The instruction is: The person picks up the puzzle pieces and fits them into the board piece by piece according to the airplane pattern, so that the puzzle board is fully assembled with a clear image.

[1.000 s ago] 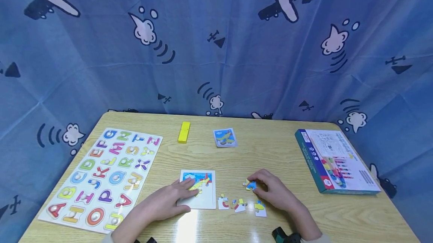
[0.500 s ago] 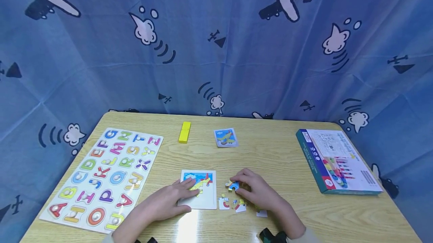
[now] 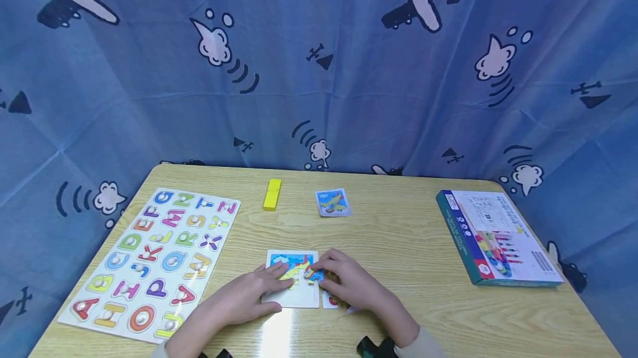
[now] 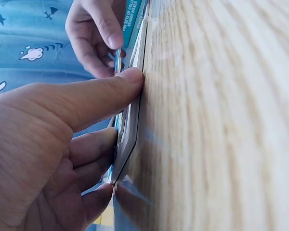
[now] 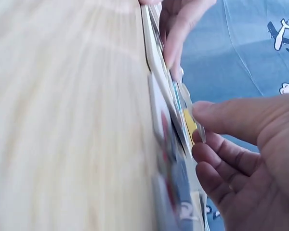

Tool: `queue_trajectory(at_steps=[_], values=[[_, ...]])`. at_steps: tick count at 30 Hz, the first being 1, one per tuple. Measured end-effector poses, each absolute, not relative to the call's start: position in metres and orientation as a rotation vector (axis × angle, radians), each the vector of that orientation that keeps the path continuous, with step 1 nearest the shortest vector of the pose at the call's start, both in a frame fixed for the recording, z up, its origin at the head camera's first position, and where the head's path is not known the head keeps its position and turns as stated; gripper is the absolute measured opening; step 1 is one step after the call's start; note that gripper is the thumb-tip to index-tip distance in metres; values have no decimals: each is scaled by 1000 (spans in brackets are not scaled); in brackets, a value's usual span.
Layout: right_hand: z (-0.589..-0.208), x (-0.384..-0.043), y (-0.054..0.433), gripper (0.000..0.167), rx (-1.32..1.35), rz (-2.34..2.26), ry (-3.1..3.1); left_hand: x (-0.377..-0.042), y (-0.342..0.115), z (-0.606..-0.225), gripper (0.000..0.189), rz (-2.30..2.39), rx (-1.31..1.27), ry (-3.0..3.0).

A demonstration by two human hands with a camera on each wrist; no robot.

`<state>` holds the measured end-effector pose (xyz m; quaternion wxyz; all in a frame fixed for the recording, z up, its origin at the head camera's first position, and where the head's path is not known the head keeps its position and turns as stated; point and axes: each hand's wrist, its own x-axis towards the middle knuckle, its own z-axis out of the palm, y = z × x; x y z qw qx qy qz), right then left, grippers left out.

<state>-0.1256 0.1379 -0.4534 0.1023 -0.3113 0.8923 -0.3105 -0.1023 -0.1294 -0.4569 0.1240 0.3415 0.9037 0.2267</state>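
Observation:
A white puzzle tray lies flat on the table, its upper part filled with a blue, yellow and red airplane picture. My left hand rests on the tray's left side, fingers extended over the picture; in the left wrist view its thumb touches the tray edge. Between thumb and fingers, my right hand pinches a blue and yellow jigsaw piece over the tray's right side. In the right wrist view that piece is seen nearly edge-on. Another jigsaw piece lies right of the tray, partly hidden by the right hand.
An alphabet board fills the table's left side. Behind the tray lie a yellow block and an airplane picture card. A flat box sits at the right, and a blue curtain hangs behind.
My right hand has moved left with the jigsaw piece, from beyond the loose pieces to over the tray. The left hand has stayed on the tray.

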Motion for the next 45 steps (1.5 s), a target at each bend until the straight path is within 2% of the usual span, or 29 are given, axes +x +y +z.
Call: queue_trajectory(at_steps=[22,34,38,45], values=[[-458,-127,116,28,-973,-743,2701,-103,-130,-457,48,659,1001,2635],[-464,-125,117,28,-1130,-783,2746,-102,-129,-457,48,650,1006,2632],[-463,-124,113,25,-1067,-817,2782,-103,-129,-457,48,659,1011,2631],[-462,-124,107,24,-784,-948,2744,-103,-131,-458,51,699,1020,2617]])
